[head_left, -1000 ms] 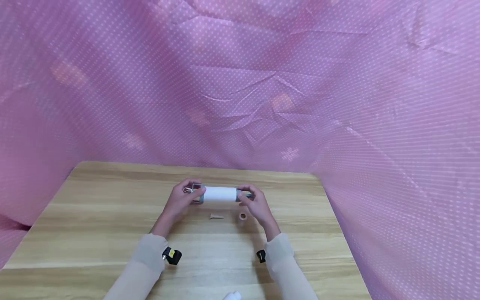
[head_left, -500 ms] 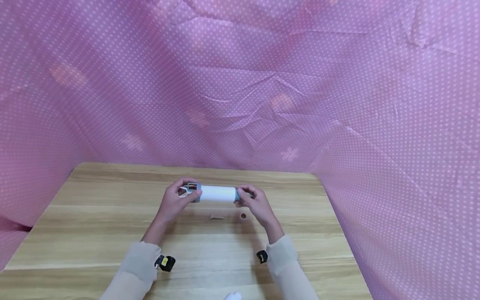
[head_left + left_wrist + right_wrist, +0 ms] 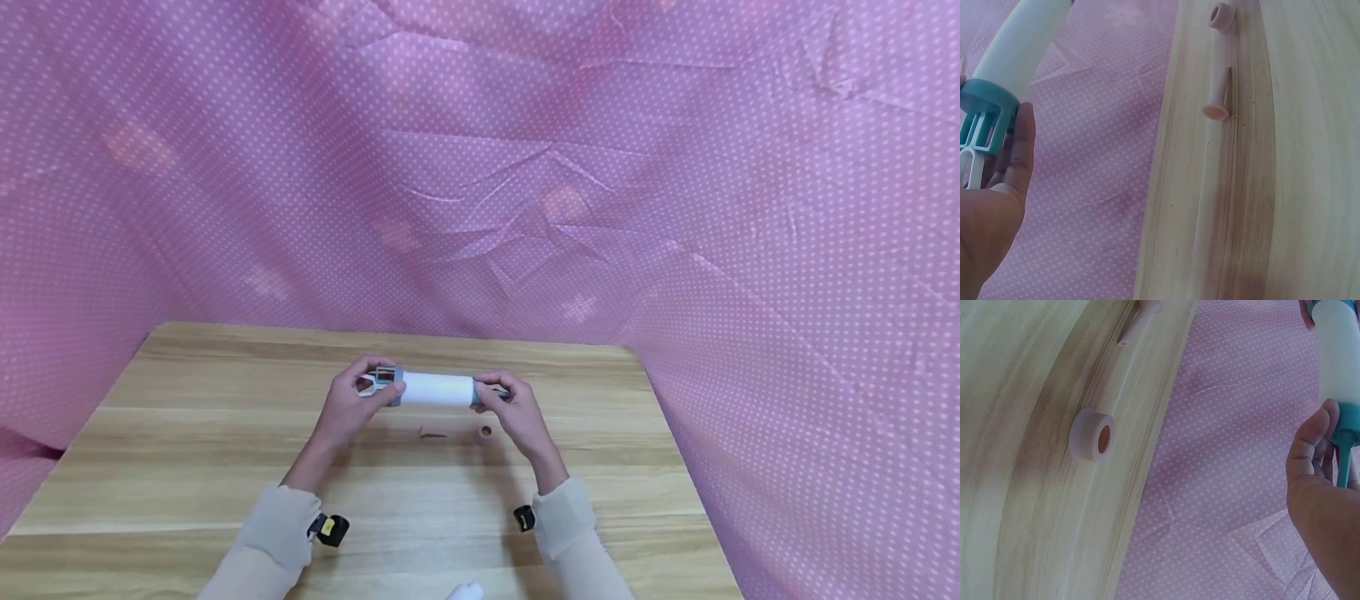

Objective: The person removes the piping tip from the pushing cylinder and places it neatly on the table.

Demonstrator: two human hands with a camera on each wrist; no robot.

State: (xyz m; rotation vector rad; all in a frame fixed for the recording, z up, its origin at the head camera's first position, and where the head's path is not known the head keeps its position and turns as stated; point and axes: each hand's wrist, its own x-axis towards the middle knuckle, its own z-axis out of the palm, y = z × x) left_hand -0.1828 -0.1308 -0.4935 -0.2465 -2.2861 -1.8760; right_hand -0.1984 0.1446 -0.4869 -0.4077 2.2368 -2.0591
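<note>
The white cylindrical tube with teal ends (image 3: 438, 389) is held over the pale wooden table (image 3: 210, 442); in head view, left hand (image 3: 348, 404) grips its nine-o'clock end, right hand (image 3: 517, 408) its three-o'clock end.

Pink dotted cloth (image 3: 480, 179), wooden table (image 3: 202, 433)

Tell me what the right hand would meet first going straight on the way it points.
The right hand would first meet the teal end of the white tube it holds; past that, probably the pink cloth, though depth is unclear.
</note>
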